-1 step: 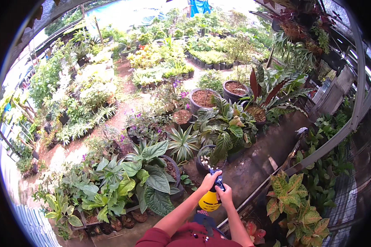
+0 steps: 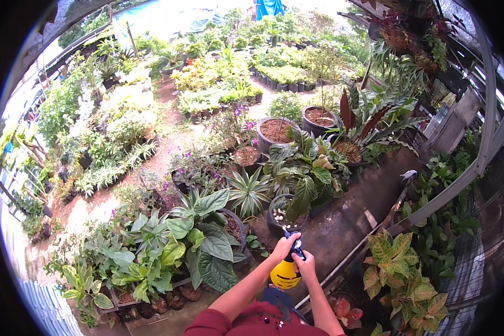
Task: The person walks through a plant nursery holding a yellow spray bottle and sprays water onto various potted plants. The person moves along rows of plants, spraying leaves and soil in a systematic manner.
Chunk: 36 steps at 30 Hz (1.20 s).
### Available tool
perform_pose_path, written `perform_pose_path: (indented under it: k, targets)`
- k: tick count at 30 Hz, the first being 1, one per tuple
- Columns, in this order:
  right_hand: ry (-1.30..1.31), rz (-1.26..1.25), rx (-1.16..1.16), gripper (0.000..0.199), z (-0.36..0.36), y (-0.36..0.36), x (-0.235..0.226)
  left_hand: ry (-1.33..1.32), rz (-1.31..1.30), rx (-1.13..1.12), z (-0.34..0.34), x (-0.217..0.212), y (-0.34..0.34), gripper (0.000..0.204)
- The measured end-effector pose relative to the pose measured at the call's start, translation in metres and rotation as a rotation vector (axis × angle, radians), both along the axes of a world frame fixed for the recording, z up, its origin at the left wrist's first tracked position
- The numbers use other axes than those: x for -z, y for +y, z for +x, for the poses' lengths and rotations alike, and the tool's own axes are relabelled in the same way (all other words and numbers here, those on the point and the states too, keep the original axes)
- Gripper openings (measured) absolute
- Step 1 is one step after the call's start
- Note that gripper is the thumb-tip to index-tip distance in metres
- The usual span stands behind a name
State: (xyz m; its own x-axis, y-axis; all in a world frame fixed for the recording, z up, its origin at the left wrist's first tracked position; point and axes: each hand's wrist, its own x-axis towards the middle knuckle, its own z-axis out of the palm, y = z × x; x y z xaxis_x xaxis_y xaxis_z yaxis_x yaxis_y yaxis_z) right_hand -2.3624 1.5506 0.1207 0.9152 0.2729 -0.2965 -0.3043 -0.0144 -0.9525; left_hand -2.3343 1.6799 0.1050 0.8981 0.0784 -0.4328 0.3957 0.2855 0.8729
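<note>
A yellow spray bottle [image 2: 285, 275] with a dark blue spray head is held out in front of me, low in the middle. My left hand [image 2: 285, 248] is closed around the top of the spray head from the left. From the right, my right hand [image 2: 305, 265] grips the head just below it. Beyond the nozzle stands a dark round pot [image 2: 277, 228] with pale pebbles in it. A plant with large, dark ribbed leaves [image 2: 303, 196] leans over that pot. Whether any spray leaves the nozzle cannot be made out.
On the left, a broad-leaved plant [image 2: 214, 245] spreads near my left forearm. A spiky striped plant [image 2: 248, 192] grows behind the pebble pot. A metal rail [image 2: 341, 273] runs along my right, with red-green leafy plants [image 2: 395, 263] past it. Large soil-filled pots [image 2: 275, 131] stand farther back.
The view has shifted very slightly. Both hands stay on the spray bottle in nearly the same place.
</note>
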Motion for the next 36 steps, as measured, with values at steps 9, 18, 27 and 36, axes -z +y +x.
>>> perform_pose_path:
  k: [9, 18, 27, 36]
  targets:
    - [0.102, -0.161, 0.208, 0.022, -0.102, 0.028, 0.047, 0.077, -0.071, 0.236, -0.078, 0.064, 0.014, 0.053]
    - [0.206, -0.161, 0.410, 0.023, -0.168, 0.032, 0.037, 0.118, -0.141, 0.368, -0.131, 0.067, 0.003, 0.055]
    - [0.208, -0.199, 0.359, 0.027, -0.156, 0.030, 0.033, 0.148, -0.230, 0.287, -0.128, 0.058, 0.004, 0.049]
    - [0.140, -0.185, 0.261, 0.025, -0.104, 0.022, 0.045, 0.027, -0.172, 0.005, -0.091, 0.040, -0.002, 0.043]
